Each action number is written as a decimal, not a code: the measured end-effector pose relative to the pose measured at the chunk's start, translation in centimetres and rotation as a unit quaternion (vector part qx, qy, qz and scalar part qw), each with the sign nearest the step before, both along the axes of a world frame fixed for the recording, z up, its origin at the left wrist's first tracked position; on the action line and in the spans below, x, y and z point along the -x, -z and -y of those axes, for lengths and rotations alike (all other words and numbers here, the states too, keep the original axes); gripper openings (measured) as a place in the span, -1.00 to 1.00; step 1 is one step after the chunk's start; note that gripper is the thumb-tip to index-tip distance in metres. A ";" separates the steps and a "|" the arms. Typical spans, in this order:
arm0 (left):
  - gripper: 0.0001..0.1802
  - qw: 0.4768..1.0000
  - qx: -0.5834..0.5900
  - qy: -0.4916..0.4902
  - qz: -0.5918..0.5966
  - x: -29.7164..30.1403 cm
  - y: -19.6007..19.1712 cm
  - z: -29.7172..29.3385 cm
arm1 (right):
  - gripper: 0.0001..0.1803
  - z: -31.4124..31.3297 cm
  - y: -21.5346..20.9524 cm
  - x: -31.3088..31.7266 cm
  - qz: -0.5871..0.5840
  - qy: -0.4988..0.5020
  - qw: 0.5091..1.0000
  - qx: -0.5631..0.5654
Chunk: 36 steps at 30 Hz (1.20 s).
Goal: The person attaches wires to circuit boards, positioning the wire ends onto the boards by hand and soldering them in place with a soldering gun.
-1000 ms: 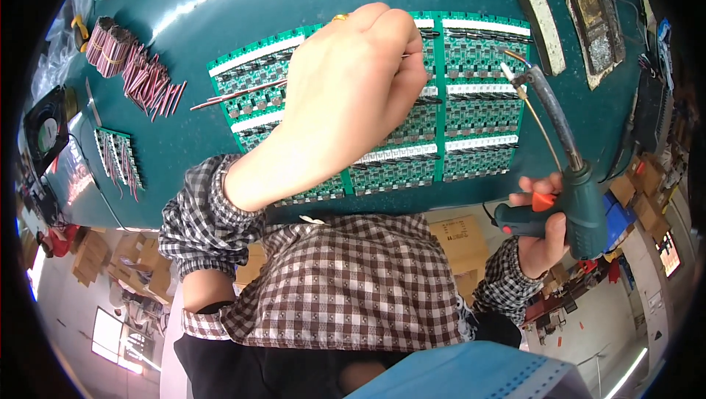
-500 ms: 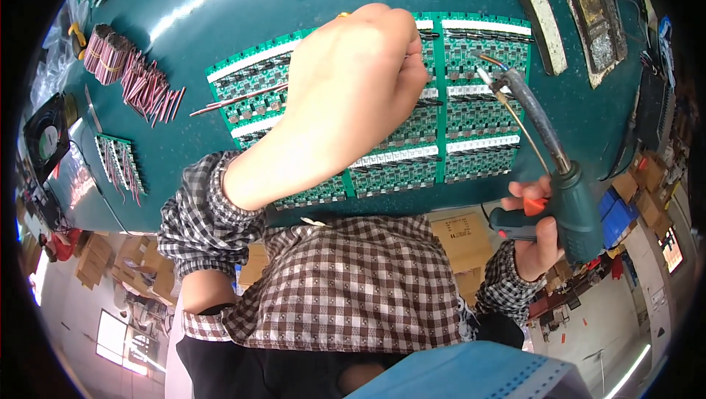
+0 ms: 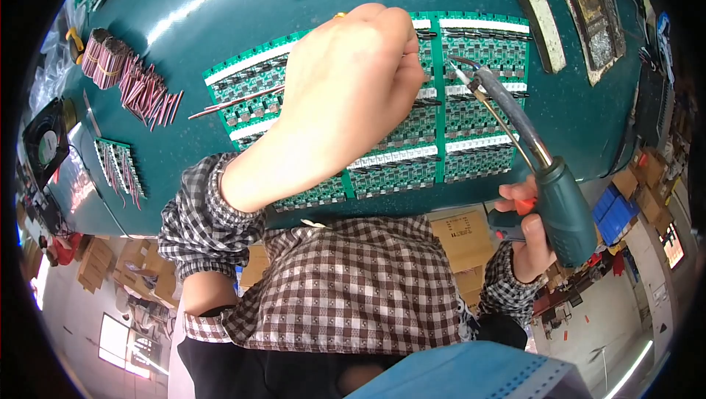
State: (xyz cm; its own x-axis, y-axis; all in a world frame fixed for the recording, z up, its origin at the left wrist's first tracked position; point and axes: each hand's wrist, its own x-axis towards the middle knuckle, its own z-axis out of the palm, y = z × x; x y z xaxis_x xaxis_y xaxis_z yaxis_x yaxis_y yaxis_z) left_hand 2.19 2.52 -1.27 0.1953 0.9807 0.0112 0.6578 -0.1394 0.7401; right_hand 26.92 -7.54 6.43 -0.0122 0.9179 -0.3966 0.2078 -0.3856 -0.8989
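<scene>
Head view over the table (image 3: 169, 156): nearest the body, the right hand (image 3: 534, 243) grips a green soldering gun (image 3: 566, 215), a finger by its orange trigger (image 3: 525, 205). Its tip (image 3: 457, 59) points in over the right-hand panel, close beside the left hand (image 3: 351, 83); a slight slip of the wrist could burn those knuckles or scorch a component. Whether metal meets board, I can't tell. The left hand is closed, seemingly on red-and-black wires (image 3: 235, 101) that jut out leftward over the green circuit boards (image 3: 482, 123); its fingertips are hidden. A slack pinch there might let a wire sit crooked, and excess solder could bridge neighbouring pads. Farther left, loose cut wires (image 3: 151, 95) spill beside a banded bundle (image 3: 108, 61); a dragging sleeve could scatter them.
</scene>
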 end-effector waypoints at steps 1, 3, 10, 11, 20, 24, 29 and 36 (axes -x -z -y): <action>-0.91 1.000 0.000 -0.001 0.002 -0.1 0.0 0.0 | -0.45 -0.1 -0.1 0.1 0.000 0.000 1.000 0.000; -0.91 1.000 0.000 -0.001 0.004 -0.1 -0.1 0.0 | -0.45 -0.4 -0.1 0.3 0.022 -0.010 1.000 -0.007; -0.89 1.000 -0.001 -0.004 0.002 -0.1 -0.2 0.1 | -0.45 -0.9 -0.6 1.5 0.065 -0.019 0.998 0.006; -0.89 1.000 0.003 -0.004 0.001 -0.2 -0.2 0.1 | -0.45 -0.9 -0.5 1.6 0.067 -0.013 0.998 -0.003; -0.88 1.000 -0.002 -0.006 0.006 -0.1 -0.2 0.1 | -0.37 -0.4 -0.1 1.0 0.058 -0.006 0.998 0.017; -0.88 1.000 -0.002 -0.006 0.014 -0.1 -0.1 0.1 | -0.26 -0.2 -0.2 0.3 0.039 -0.025 0.998 0.042; -0.89 1.000 -0.004 -0.005 0.014 -0.2 -0.2 0.1 | -0.30 0.1 -0.2 0.2 0.050 -0.019 0.997 0.049; -0.89 1.000 -0.002 -0.003 0.008 -0.2 -0.1 0.1 | -0.31 -0.6 -0.3 0.2 0.079 -0.072 0.993 0.052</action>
